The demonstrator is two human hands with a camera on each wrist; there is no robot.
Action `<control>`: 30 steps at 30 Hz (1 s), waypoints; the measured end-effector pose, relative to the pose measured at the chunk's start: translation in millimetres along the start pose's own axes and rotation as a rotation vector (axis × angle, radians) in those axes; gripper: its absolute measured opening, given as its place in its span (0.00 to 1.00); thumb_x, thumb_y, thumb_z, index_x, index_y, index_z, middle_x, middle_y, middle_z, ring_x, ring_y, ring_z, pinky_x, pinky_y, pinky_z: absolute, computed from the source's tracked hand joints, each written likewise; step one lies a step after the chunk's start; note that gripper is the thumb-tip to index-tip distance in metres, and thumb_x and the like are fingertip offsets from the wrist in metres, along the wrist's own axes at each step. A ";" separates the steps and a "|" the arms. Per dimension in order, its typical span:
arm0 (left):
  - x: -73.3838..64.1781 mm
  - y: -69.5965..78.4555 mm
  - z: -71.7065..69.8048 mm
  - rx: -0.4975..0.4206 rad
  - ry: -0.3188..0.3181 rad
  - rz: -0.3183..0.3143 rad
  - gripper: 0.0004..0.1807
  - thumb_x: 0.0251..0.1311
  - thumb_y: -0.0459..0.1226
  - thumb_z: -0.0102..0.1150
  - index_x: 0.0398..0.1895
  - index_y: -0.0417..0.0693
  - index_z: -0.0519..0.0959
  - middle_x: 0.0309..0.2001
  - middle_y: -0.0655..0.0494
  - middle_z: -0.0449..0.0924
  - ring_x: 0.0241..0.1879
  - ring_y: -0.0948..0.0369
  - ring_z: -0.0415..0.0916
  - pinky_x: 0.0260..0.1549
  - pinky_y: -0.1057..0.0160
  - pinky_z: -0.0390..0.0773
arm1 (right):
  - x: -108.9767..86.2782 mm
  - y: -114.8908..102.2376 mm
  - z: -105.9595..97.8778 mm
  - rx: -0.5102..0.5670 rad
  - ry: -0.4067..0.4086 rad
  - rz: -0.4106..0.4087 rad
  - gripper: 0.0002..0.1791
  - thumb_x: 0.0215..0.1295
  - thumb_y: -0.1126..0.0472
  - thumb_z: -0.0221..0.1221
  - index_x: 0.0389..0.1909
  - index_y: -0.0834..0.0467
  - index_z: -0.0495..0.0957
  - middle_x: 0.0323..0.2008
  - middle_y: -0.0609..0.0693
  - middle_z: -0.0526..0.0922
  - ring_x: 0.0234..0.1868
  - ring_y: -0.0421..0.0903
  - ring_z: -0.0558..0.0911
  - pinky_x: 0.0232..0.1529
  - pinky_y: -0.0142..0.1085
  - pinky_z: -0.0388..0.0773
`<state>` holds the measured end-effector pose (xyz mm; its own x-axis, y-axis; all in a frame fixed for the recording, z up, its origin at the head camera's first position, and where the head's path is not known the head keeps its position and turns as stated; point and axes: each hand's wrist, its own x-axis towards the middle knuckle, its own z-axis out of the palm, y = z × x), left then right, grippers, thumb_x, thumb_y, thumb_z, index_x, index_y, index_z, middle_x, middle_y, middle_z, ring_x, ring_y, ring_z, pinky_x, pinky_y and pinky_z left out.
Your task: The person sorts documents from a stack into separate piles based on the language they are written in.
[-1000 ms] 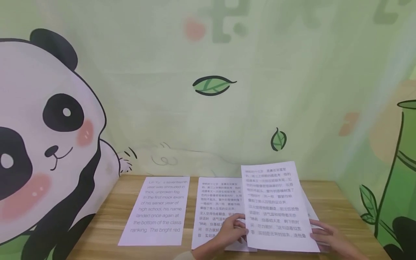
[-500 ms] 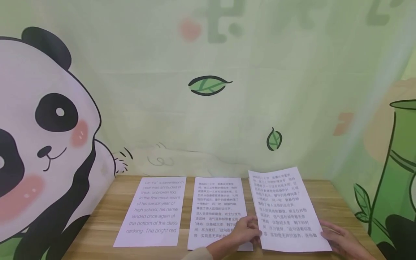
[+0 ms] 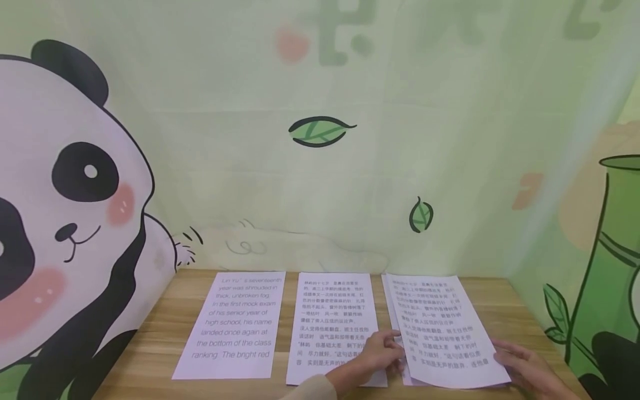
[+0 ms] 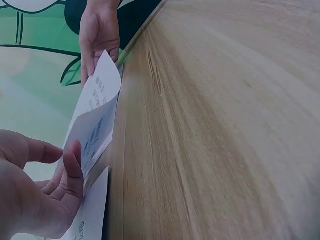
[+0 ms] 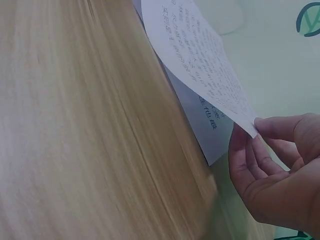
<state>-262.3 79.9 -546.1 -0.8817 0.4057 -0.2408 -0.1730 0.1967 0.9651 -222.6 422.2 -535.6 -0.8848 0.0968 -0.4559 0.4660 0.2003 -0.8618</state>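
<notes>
Both hands hold the top sheet of paper [image 3: 440,328], printed with Chinese text, at the right of the table. My left hand [image 3: 377,358] is at its left edge, thumb and forefinger closing on the margin in the left wrist view. My right hand [image 5: 280,170] pinches the near right corner between thumb and fingers. That sheet bows upward along its near edge, over another printed sheet [image 5: 200,117] lying beneath it. The left forearm crosses the lower corner of the middle Chinese-text sheet [image 3: 332,311].
A sheet with large English text [image 3: 232,325] lies at the left of the wooden table [image 3: 155,333]. Behind the table hangs a green backdrop [image 3: 240,155] printed with a panda, leaves and bamboo.
The top sheet has come down and slightly right, its far end sinking onto the sheet below. Both hands moved right with it, and the view shifted a little.
</notes>
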 end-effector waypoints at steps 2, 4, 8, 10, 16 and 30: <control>-0.4 -1.0 -0.4 -0.004 0.010 0.004 0.30 0.59 0.28 0.60 0.67 0.40 0.74 0.33 0.56 0.87 0.23 0.66 0.80 0.25 0.70 0.79 | -0.6 0.3 1.9 -0.002 0.005 -0.001 0.44 0.68 0.54 0.65 0.75 0.71 0.55 0.51 0.54 0.86 0.47 0.44 0.85 0.51 0.45 0.84; -1.3 -1.8 -2.1 -0.005 0.010 0.005 0.30 0.60 0.28 0.60 0.68 0.39 0.73 0.33 0.55 0.87 0.24 0.66 0.80 0.26 0.70 0.80 | -1.3 0.2 3.3 -0.007 0.007 0.000 0.45 0.68 0.54 0.66 0.75 0.71 0.55 0.52 0.56 0.85 0.47 0.44 0.85 0.51 0.46 0.84; -1.9 -1.5 -5.8 -0.003 0.007 0.003 0.29 0.61 0.29 0.60 0.68 0.39 0.72 0.34 0.53 0.87 0.25 0.65 0.80 0.27 0.69 0.80 | 0.0 -1.2 4.7 0.008 0.016 0.003 0.46 0.67 0.54 0.67 0.75 0.72 0.55 0.53 0.57 0.85 0.46 0.42 0.84 0.52 0.45 0.83; -1.6 -0.8 -7.0 -0.003 0.007 -0.002 0.29 0.61 0.29 0.60 0.68 0.39 0.73 0.35 0.53 0.87 0.25 0.65 0.80 0.27 0.69 0.80 | 1.2 -2.4 5.2 0.010 0.033 0.010 0.47 0.66 0.52 0.67 0.75 0.72 0.55 0.54 0.58 0.84 0.45 0.41 0.84 0.52 0.44 0.82; 0.2 -1.2 -11.8 -0.009 -0.004 -0.032 0.28 0.63 0.32 0.62 0.68 0.42 0.74 0.37 0.54 0.86 0.28 0.65 0.83 0.31 0.67 0.83 | 3.5 1.0 -0.1 -0.006 0.059 0.003 0.47 0.68 0.53 0.66 0.74 0.75 0.54 0.55 0.65 0.83 0.43 0.41 0.84 0.50 0.44 0.84; -20.1 -9.3 -68.2 0.009 0.009 0.043 0.22 0.66 0.32 0.60 0.63 0.42 0.77 0.39 0.51 0.87 0.26 0.65 0.82 0.24 0.71 0.75 | -9.4 1.6 -3.4 -0.027 0.076 -0.032 0.40 0.71 0.54 0.63 0.72 0.76 0.60 0.46 0.55 0.89 0.42 0.40 0.87 0.47 0.40 0.87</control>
<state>-272.9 9.1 -543.2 -0.8922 0.4060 -0.1978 -0.1306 0.1872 0.9736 -213.6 424.9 -531.9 -0.8978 0.1638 -0.4088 0.4378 0.2309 -0.8689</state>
